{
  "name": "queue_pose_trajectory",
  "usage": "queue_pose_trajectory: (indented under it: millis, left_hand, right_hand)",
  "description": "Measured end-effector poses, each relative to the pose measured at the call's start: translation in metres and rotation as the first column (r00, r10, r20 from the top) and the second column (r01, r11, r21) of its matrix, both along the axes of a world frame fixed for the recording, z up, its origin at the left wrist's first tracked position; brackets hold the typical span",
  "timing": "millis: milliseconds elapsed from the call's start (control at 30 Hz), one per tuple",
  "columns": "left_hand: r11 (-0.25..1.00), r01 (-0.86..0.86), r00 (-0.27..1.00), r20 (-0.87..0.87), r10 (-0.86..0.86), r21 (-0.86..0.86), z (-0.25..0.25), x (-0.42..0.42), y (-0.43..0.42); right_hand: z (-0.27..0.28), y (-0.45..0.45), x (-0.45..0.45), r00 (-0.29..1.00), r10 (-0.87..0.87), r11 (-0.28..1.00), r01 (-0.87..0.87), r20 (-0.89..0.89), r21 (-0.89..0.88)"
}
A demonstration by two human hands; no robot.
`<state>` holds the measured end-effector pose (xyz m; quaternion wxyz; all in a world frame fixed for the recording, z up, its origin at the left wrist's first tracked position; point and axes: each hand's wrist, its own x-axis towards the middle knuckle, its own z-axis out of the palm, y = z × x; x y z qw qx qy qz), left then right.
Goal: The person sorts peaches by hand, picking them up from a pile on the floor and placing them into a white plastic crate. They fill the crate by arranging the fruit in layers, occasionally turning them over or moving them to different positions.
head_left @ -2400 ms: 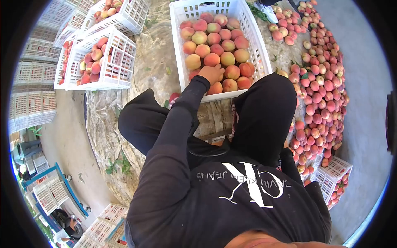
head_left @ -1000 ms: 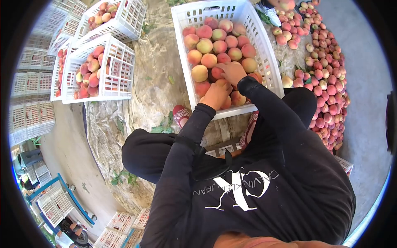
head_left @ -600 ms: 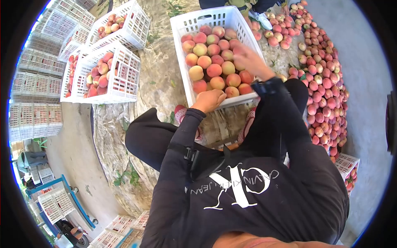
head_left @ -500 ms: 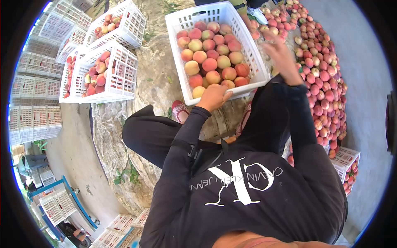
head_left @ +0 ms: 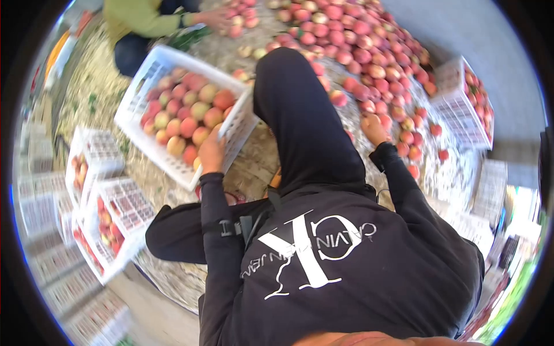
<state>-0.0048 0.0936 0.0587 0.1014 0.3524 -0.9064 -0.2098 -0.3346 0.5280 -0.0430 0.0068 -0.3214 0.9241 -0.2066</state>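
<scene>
A white plastic crate point(head_left: 141, 118) full of peaches point(head_left: 187, 126) stands tilted in view on the left, in front of my bent legs. My left hand point(head_left: 212, 153) grips its near rim, fingers over the edge. On the right, my right hand point(head_left: 374, 130) is low at the near edge of a loose peach pile point(head_left: 360, 49). Its fingers curl against a peach point(head_left: 385, 121); the image is slightly blurred there, and part of the grip is hidden.
Two more crates of peaches point(head_left: 115, 199) point(head_left: 92, 147) stand at left, before stacked crates point(head_left: 40, 199). Another filled crate point(head_left: 456, 106) is at right. A co-worker's hand point(head_left: 216, 20) reaches toward peaches at the top. My raised knee point(head_left: 283, 69) lies between crate and pile.
The view has turned rightward, so the crate now appears further left. My right hand has gone from blurred motion beside the crate to the peach pile. My left hand still holds the crate's rim.
</scene>
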Motion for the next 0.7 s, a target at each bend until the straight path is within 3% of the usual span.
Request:
queue_pose_trajectory:
  millis: [67,100,167,200,300,367,400,467,500,533,600,633,667,700]
  left_hand:
    - [0.999,0.009,0.998,0.054,-0.011,0.033,0.007,-0.001,-0.001]
    - [0.998,0.041,0.998,0.050,-0.044,0.053,0.011,-0.002,-0.002]
    - [0.997,0.069,0.997,0.033,-0.070,0.014,0.013,-0.003,-0.001]
    - [0.996,0.085,0.996,0.035,-0.085,-0.012,0.009,-0.002,-0.005]
    - [0.994,0.088,0.996,0.028,-0.090,0.064,0.007,0.000,-0.008]
    - [0.992,0.085,0.995,0.038,-0.088,0.090,0.006,0.002,-0.012]
    - [0.990,0.069,0.996,0.043,-0.075,0.124,0.005,0.001,-0.013]
    - [0.994,0.071,0.996,0.040,-0.074,0.082,0.011,-0.002,-0.004]
    - [0.996,0.052,0.998,0.029,-0.054,0.078,0.012,-0.002,-0.003]
    - [0.997,0.028,0.999,0.019,-0.030,0.073,0.016,-0.003,-0.001]
    - [0.992,-0.012,0.991,0.135,-0.004,0.123,0.020,-0.002,0.000]
    - [0.992,0.009,0.996,0.088,-0.020,0.124,0.018,0.000,0.000]
    - [0.992,0.033,0.998,0.040,-0.038,0.122,0.016,0.002,-0.002]
    - [0.983,0.128,0.991,0.031,-0.133,0.134,0.004,0.010,-0.013]
  right_hand:
    - [-0.025,0.041,0.048,0.960,-0.148,0.989,0.138,0.236,0.057]
    - [-0.011,0.049,0.071,0.885,-0.274,0.950,0.187,0.377,0.251]
    - [-0.041,0.079,0.101,0.868,-0.276,0.914,0.105,0.413,0.391]
    - [-0.037,0.082,0.114,0.770,-0.348,0.904,0.125,0.535,0.408]
    - [-0.072,0.094,0.136,0.726,-0.324,0.934,0.145,0.606,0.326]
    - [-0.094,0.088,0.134,0.420,-0.433,0.882,0.378,0.797,0.279]
    - [-0.107,0.087,0.128,0.410,-0.433,0.881,0.381,0.803,0.280]
    - [-0.132,0.091,0.115,0.584,-0.100,0.985,-0.058,0.805,0.164]
    - [-0.144,0.086,0.113,0.819,0.075,0.928,-0.266,0.568,0.260]
    - [-0.135,0.078,0.107,0.725,0.092,0.936,-0.297,0.683,0.189]
    - [-0.155,0.072,0.112,0.678,0.284,0.894,-0.442,0.678,0.068]
    - [-0.139,0.061,0.116,0.658,0.284,0.891,-0.450,0.698,0.062]
    - [-0.093,0.032,0.118,0.304,-0.077,0.997,-0.006,0.950,0.082]
    - [-0.069,0.007,0.120,-0.241,-0.236,0.873,0.372,0.941,0.314]
